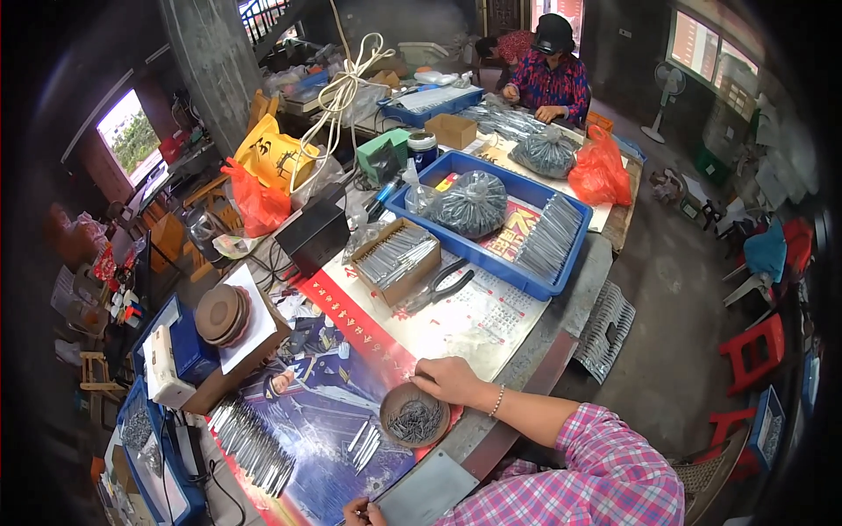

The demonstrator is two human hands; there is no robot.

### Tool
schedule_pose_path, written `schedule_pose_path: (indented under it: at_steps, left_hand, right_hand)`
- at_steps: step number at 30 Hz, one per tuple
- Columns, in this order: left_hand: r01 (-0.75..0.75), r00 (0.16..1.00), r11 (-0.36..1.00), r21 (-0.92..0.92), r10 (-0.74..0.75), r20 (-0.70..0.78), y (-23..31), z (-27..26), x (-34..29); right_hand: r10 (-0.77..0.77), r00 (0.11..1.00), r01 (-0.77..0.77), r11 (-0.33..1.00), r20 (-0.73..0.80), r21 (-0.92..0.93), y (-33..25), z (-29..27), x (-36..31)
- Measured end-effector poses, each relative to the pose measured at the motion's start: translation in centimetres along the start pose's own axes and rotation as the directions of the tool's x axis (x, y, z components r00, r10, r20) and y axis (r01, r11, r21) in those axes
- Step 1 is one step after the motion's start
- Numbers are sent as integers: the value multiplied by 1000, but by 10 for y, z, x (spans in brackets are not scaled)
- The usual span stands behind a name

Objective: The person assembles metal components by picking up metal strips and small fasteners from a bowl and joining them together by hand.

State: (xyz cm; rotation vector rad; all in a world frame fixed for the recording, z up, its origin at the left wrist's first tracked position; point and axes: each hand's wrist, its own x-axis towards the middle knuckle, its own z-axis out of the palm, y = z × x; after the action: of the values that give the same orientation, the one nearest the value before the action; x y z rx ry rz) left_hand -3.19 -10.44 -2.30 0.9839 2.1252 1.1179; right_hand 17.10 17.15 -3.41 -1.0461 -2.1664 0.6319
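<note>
My right hand (pixel 453 380), a beaded bracelet at its wrist, is closed on the far rim of a round brown bowl (pixel 387 406). Small dark metal pins (pixel 416 422) lie heaped inside the bowl. At the bottom edge, my left hand (pixel 363 512) shows only in part, fingers drawn together beside a grey metal plate (pixel 425 491); what they hold is too small to make out. A few slim silver rods (pixel 364 444) lie on the printed sheet left of the bowl. Farther left, a long row of similar metal rods (pixel 253 445) is laid out.
Black-handled pliers (pixel 452 282) lie beside a cardboard box (pixel 396 261) of rods. Behind stands a blue tray (pixel 545 292) with bagged parts and more rods. Stacked brown bowls (pixel 222 314) are at left. Across the table sits another person (pixel 553 79). Red stools (pixel 752 353) stand at right.
</note>
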Motion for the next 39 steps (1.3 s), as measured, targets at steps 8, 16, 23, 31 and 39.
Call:
schedule_pose_path:
  at_steps: [8, 16, 23, 31, 39]
  left_hand:
    - [3, 1000, 998, 61, -3, 9, 6, -1, -1]
    - [-43, 999, 982, 182, 47, -17, 15, -4, -2]
    - [-59, 998, 989, 135, 61, -10, 12, -1, 1]
    - [-82, 996, 996, 44, 83, -26, 7, 2, 0]
    - [-71, 997, 994, 77, 71, 8, 3, 0, 3]
  right_hand:
    - [5, 1000, -5, 1000, 1, 13, 2, 0, 0]
    - [-31, 999, 32, 999, -41, 27, 2, 1, 1]
    - [-37, 998, 37, 999, -55, 4, 6, 5, -2]
    - [-56, 997, 56, 998, -49, 0, 6, 5, 1]
    - [-80, 994, 80, 997, -73, -1, 6, 6, -1]
